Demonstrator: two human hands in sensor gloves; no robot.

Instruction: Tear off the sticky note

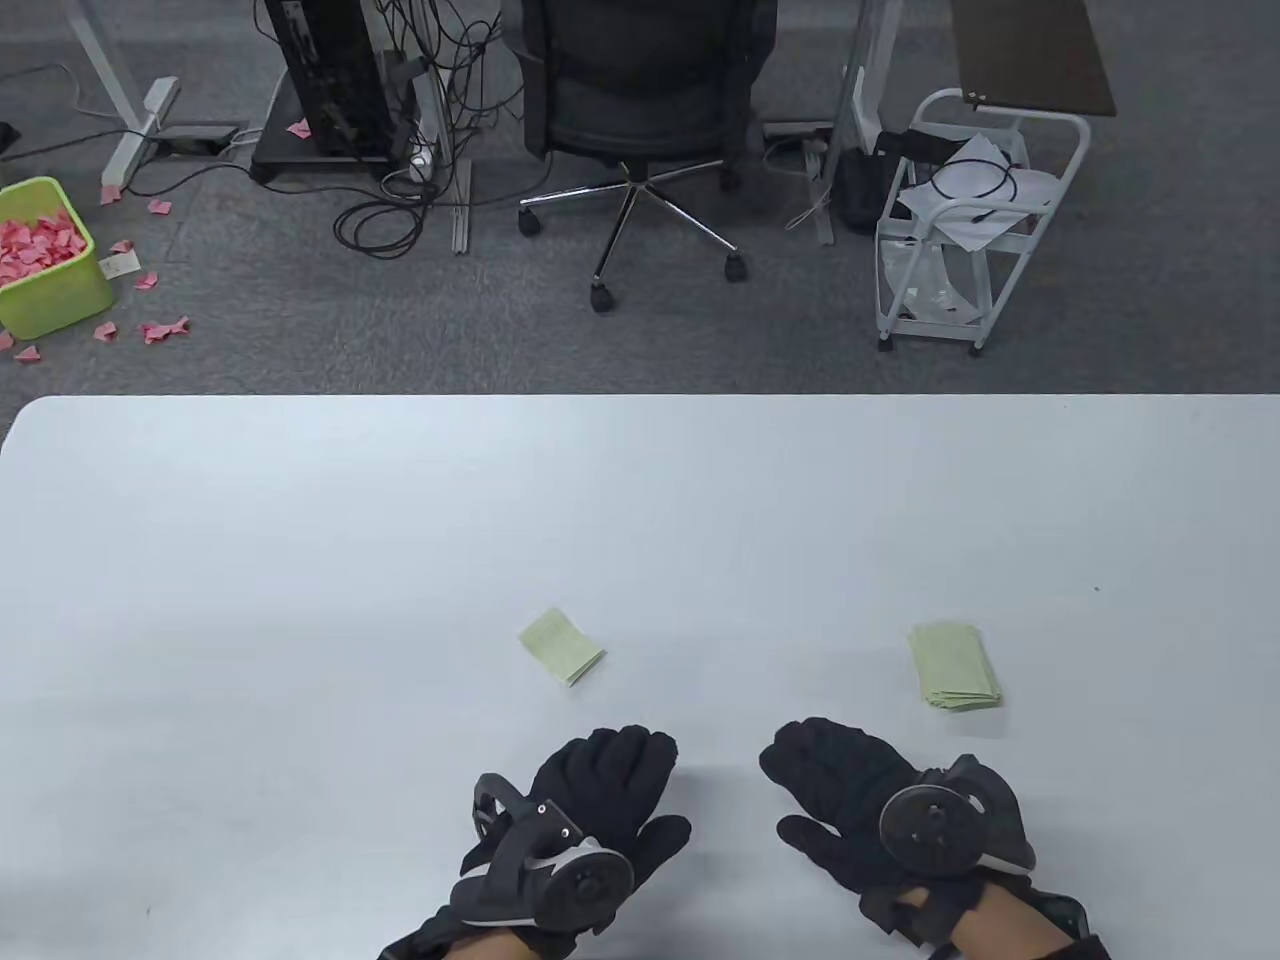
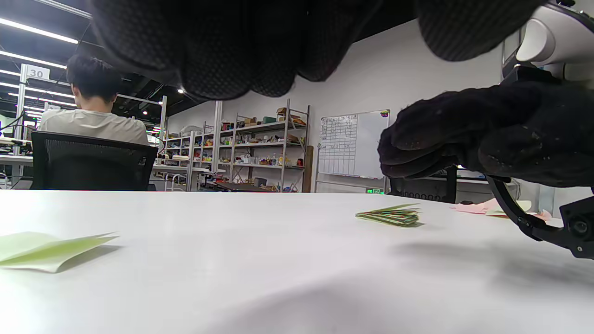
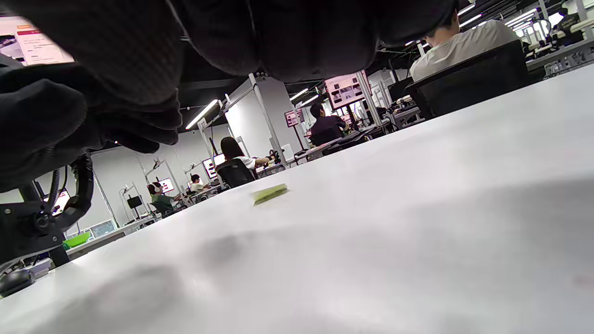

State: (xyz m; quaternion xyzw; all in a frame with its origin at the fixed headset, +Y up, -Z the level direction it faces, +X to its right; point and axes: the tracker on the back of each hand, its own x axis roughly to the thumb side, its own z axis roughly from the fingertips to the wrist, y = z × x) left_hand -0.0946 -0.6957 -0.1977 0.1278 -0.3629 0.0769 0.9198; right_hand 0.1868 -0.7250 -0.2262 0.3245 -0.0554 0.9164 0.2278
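Table view: the left hand (image 1: 590,800) and right hand (image 1: 860,800) rest empty near the table's (image 1: 300,560) near edge, fingers loosely spread. A green sticky note pad (image 1: 955,666) lies just beyond the right hand; a loose note (image 1: 561,648) lies beyond the left. Left wrist view: the pad (image 2: 390,215) looks thin, light and floppy, so probably pin it and peel a corner. Right wrist view: only the loose note (image 3: 270,193) shows.

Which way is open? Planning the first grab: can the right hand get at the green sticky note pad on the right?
Probably yes. The right hand rests empty near the sticky note pad, with only bare table between them.
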